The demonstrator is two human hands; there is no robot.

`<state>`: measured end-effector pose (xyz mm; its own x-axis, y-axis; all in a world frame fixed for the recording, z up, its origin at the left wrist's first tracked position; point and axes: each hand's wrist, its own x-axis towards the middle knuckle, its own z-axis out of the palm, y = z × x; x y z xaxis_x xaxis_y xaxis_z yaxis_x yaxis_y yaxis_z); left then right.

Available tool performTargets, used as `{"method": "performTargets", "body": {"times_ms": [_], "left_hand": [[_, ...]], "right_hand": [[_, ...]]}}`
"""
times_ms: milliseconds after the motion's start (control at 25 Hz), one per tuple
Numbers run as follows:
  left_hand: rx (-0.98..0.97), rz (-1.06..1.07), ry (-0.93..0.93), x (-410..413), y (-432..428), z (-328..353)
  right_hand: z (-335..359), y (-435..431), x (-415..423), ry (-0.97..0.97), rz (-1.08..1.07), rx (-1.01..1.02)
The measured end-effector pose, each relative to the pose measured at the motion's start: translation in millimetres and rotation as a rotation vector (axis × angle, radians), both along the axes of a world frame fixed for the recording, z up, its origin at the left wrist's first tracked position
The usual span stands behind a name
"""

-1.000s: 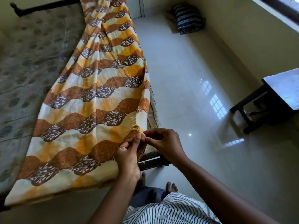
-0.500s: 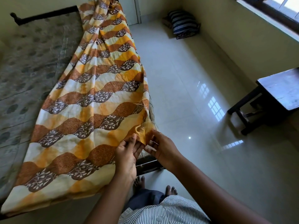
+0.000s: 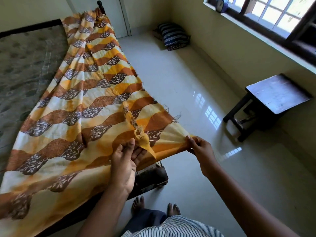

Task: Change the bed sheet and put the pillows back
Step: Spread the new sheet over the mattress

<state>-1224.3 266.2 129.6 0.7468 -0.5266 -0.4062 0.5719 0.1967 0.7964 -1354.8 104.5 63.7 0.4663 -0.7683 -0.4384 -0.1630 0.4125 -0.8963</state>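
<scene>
Since the earlier frame my right hand [image 3: 199, 147] has pulled its sheet [image 3: 89, 106] corner out to the right, well apart from the left hand [image 3: 124, 161]. The folded layer has opened and the sheet now spreads wider past the bed's floor-side edge.

Right fingers are clamped on the pale corner, with the cloth fanning out taut from the pinch. The left hand is at the frayed yellow flap, thumb raised, fingers [image 3: 138, 152] reaching under it. I can't tell if they're pinching or just supporting.

The sheet lies lengthwise along the near side of the bed [image 3: 25, 65], covering only part of it, with grey patterned mattress bare to the left. The far end is bunched at the bedpost.

Handling, my read: light, thin, soft cloth with no stiffness, so it sags and wrinkles wherever it isn't tensioned. The edges are frayed with loose threads and could tear if yanked. It's best held at corners and hems, one in each hand, and pulled evenly.

There are no containers in view. The pillows [image 3: 174, 37] sit stacked on the floor [image 3: 171, 74] by the far wall, not yet on the bed.
</scene>
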Motion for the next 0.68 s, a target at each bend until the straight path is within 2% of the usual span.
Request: {"method": "performTargets", "body": {"times_ms": [280, 440, 560, 600, 680], "left_hand": [[0.023, -0.176, -0.008, -24, -20, -14], [0.047, -0.22, -0.012, -32, -29, -26], [0.053, -0.236, -0.002, -33, -31, -34], [0.064, -0.24, -0.001, -33, -31, -37], [0.126, -0.253, -0.016, -32, -32, -43]], "right_hand": [[-20, -11, -65, -0.006, -0.176, 0.017], [-63, -7, -60, 0.125, -0.339, 0.2], [-77, 9, -57, 0.242, -0.231, 0.42], [-76, 16, -55, 0.268, -0.168, 0.412], [-63, 30, -46, 0.269, -0.089, 0.254]]}}
